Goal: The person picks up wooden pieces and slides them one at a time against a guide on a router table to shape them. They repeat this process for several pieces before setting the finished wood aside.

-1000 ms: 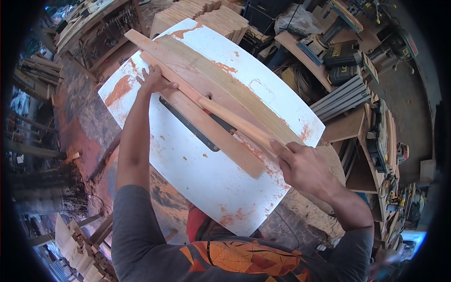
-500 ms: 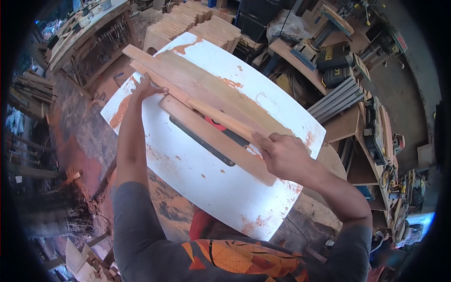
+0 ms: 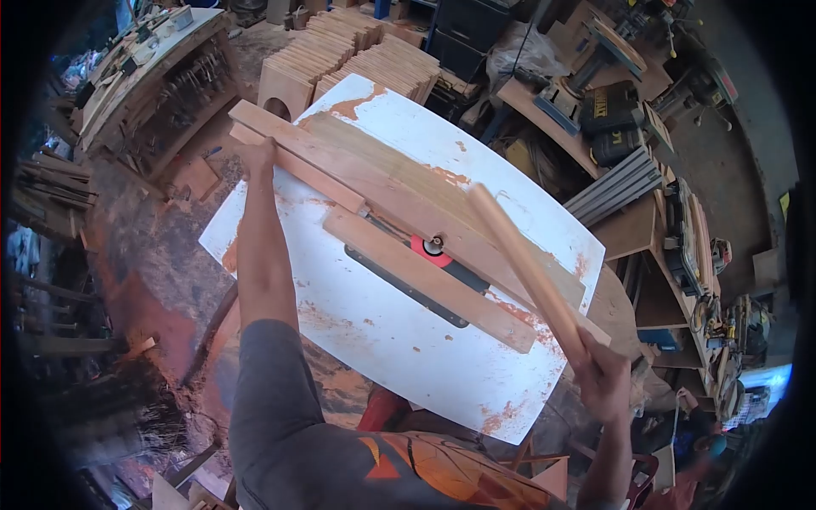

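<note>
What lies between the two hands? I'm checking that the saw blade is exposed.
In the head view, between the left hand and right hand lie wooden strips and the red blade area.

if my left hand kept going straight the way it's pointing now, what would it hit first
Your left hand rests at the far end of the narrow wood strip, fingers pointing away from you. Straight on, it would likely meet the wide plank lying just beyond, though depth is hard to judge here.

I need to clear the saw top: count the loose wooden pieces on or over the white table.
3. A narrow strip at the far end under the left hand; a short board beside the blade slot; a push stick raised in the right hand.
</note>
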Action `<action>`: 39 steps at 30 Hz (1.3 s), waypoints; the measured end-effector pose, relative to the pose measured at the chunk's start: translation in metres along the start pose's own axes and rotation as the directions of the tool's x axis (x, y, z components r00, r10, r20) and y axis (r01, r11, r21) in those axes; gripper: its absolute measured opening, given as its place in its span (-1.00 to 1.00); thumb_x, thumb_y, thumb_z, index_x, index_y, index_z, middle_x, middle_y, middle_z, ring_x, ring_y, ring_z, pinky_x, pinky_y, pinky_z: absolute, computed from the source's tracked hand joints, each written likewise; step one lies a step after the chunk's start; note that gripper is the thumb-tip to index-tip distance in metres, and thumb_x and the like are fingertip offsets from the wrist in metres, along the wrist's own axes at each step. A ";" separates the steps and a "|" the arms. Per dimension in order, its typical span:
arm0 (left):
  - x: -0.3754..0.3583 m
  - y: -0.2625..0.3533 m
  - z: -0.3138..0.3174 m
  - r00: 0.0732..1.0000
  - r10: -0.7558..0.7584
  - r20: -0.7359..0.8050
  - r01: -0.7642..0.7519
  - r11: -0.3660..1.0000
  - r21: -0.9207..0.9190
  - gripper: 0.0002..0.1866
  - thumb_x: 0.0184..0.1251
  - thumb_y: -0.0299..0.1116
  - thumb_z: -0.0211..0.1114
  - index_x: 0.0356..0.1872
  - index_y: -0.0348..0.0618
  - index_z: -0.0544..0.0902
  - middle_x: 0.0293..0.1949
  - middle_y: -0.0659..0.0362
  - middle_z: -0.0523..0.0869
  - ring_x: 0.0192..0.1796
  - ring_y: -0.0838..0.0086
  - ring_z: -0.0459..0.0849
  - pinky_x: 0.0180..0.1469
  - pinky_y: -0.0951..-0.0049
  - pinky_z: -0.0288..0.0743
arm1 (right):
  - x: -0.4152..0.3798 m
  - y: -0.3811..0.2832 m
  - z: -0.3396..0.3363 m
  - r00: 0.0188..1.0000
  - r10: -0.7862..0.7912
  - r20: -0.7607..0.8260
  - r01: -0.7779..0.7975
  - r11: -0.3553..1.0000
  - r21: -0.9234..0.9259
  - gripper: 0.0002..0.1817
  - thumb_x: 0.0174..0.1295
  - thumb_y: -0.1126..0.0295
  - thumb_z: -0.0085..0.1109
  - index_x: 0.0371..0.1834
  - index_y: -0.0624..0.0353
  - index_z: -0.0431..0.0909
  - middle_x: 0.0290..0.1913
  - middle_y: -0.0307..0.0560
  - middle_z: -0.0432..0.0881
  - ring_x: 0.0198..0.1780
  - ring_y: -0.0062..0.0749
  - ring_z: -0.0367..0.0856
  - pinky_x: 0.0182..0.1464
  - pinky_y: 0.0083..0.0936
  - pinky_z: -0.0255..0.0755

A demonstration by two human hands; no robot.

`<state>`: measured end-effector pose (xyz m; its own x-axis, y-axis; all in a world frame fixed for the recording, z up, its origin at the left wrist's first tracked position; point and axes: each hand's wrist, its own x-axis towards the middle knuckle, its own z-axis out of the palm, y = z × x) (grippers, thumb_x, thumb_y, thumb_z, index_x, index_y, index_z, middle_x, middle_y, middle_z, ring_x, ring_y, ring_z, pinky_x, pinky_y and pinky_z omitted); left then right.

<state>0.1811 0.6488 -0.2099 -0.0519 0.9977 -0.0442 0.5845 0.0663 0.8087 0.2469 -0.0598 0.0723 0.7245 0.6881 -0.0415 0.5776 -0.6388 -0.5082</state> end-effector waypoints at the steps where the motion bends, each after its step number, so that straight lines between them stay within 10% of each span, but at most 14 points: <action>1: 0.014 -0.007 0.009 0.994 0.105 0.017 -0.095 0.946 -0.310 0.01 0.10 0.04 0.48 0.44 -0.40 0.21 0.33 -0.23 0.50 0.38 -0.05 0.48 0.47 -0.09 0.13 | -0.014 0.007 0.002 0.996 0.074 -0.054 -0.072 0.997 0.037 -0.50 0.25 0.55 0.19 0.29 0.46 0.53 -0.46 -0.08 0.64 -0.49 -0.54 0.60 -0.40 -0.53 0.46; 3: 0.016 0.004 -0.004 0.977 0.214 -0.010 -0.180 0.792 -0.583 -0.11 0.14 -0.06 0.47 0.38 -0.40 0.29 0.25 -0.23 0.57 0.33 -0.02 0.55 0.39 0.00 0.33 | -0.040 0.016 0.005 0.983 0.163 -0.083 -0.155 0.984 0.091 -0.51 0.27 0.54 0.18 0.30 0.47 0.52 -0.45 -0.10 0.64 -0.49 -0.57 0.60 -0.41 -0.56 0.46; 6: -0.035 0.069 -0.075 0.954 0.029 -0.298 -0.117 0.952 -0.282 -0.55 0.26 -0.29 0.35 0.07 -0.42 0.56 -0.03 -0.13 0.71 -0.06 0.12 0.77 -0.05 0.21 0.67 | -0.065 0.034 0.009 0.958 0.263 -0.110 -0.236 0.948 0.216 -0.48 0.36 0.46 0.16 0.35 0.49 0.46 -0.41 -0.15 0.64 -0.47 -0.61 0.58 -0.42 -0.61 0.47; 8: -0.050 0.090 -0.112 0.950 0.044 -0.308 -0.234 0.757 -0.610 -0.63 0.31 -0.23 0.29 -0.05 -0.34 0.56 -0.16 -0.01 0.69 -0.20 0.25 0.73 -0.18 0.20 0.65 | -0.075 0.042 0.010 0.931 0.314 -0.186 -0.230 0.900 0.370 -0.45 0.40 0.39 0.17 0.39 0.48 0.41 -0.36 -0.15 0.65 -0.48 -0.65 0.54 -0.42 -0.63 0.46; 9: -0.049 0.091 -0.134 0.960 0.169 -0.221 -0.272 0.408 -0.871 -0.60 0.40 -0.25 0.19 0.11 -0.31 0.45 -0.17 0.06 0.65 -0.20 0.33 0.66 -0.17 0.19 0.63 | -0.078 0.050 0.010 0.939 0.285 -0.193 -0.192 0.899 0.394 -0.41 0.44 0.29 0.18 0.42 0.47 0.38 -0.32 -0.16 0.65 -0.49 -0.66 0.52 -0.43 -0.66 0.44; 10: -0.055 0.090 -0.157 0.953 0.175 -0.246 -0.297 0.412 -0.861 -0.60 0.40 -0.25 0.19 0.11 -0.31 0.45 -0.17 0.06 0.65 -0.20 0.33 0.66 -0.17 0.19 0.63 | -0.081 0.057 0.009 0.945 0.269 -0.185 -0.174 0.896 0.409 -0.41 0.44 0.29 0.18 0.42 0.47 0.38 -0.32 -0.16 0.65 -0.49 -0.66 0.52 -0.43 -0.66 0.44; 12: -0.112 0.112 -0.231 0.890 0.457 0.009 0.060 -0.097 -0.993 -0.62 0.43 -0.18 0.20 0.08 -0.25 0.50 -0.33 0.18 0.57 -0.30 0.48 0.55 -0.30 0.33 0.53 | -0.080 0.067 0.012 0.948 0.201 -0.246 -0.068 0.885 0.461 -0.39 0.45 0.25 0.19 0.43 0.46 0.38 -0.32 -0.17 0.65 -0.49 -0.67 0.51 -0.44 -0.67 0.44; 18: -0.224 0.102 -0.321 0.630 0.777 0.010 0.454 -0.357 -0.816 -0.58 0.45 -0.10 0.24 0.11 -0.23 0.55 -0.37 0.26 0.54 -0.30 0.54 0.49 -0.32 0.44 0.46 | -0.068 0.084 0.020 0.980 0.101 -0.173 0.024 0.799 0.601 -0.37 0.44 0.27 0.21 0.41 0.52 0.36 -0.27 -0.08 0.70 -0.48 -0.63 0.54 -0.44 -0.65 0.45; 29: -0.456 0.127 -0.348 0.460 0.879 -0.125 0.484 -0.366 -0.795 -0.60 0.29 -0.45 0.30 0.12 -0.40 0.51 -0.27 0.24 0.54 -0.22 0.56 0.49 -0.25 0.53 0.50 | -0.139 0.199 0.002 0.997 -0.054 -0.049 0.072 0.637 0.768 -0.39 0.37 0.39 0.32 0.43 0.44 0.38 -0.12 0.03 0.74 -0.42 -0.56 0.64 -0.40 -0.63 0.56; 39: -0.569 0.148 -0.295 0.697 0.717 -0.015 0.236 -0.249 -0.939 -0.62 0.33 -0.49 0.23 0.16 -0.19 0.47 -0.15 0.16 0.53 -0.19 0.47 0.49 -0.18 0.41 0.49 | -0.174 0.243 0.005 0.995 -0.095 -0.031 0.075 0.508 0.858 -0.26 0.29 0.39 0.42 0.52 0.26 0.32 -0.11 -0.05 0.67 -0.36 -0.54 0.63 -0.39 -0.65 0.58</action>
<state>0.0584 0.0862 0.1076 0.3707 0.7426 0.5578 -0.9185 0.2039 0.3389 0.2591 -0.3325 -0.0483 0.6776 0.7347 0.0332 0.0246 0.0225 -0.9994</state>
